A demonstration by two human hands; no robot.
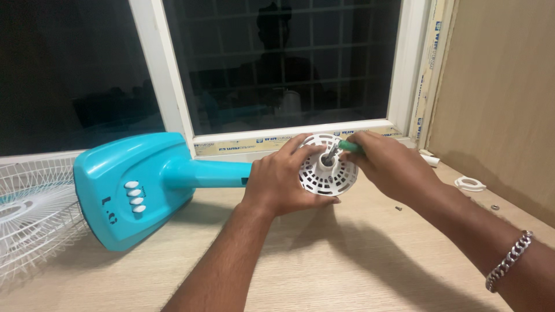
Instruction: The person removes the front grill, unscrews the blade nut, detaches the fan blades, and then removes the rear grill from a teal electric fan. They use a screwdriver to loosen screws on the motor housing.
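Firmly, hands (283, 179) (387, 164) grip round, slotted white plastic motor housing (326, 173).

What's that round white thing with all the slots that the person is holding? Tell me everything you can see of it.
The white slotted housing looks like plastic, round, with rows of vent slots around a raised hub and a metal shaft poking out of its middle. It sits at the end of the turquoise fan stand, which lies on its side on the wooden table. The left hand grips its rim; the right hand holds a green-handled tool against the hub.

Home room, window (277, 63), wooden table (347, 271)
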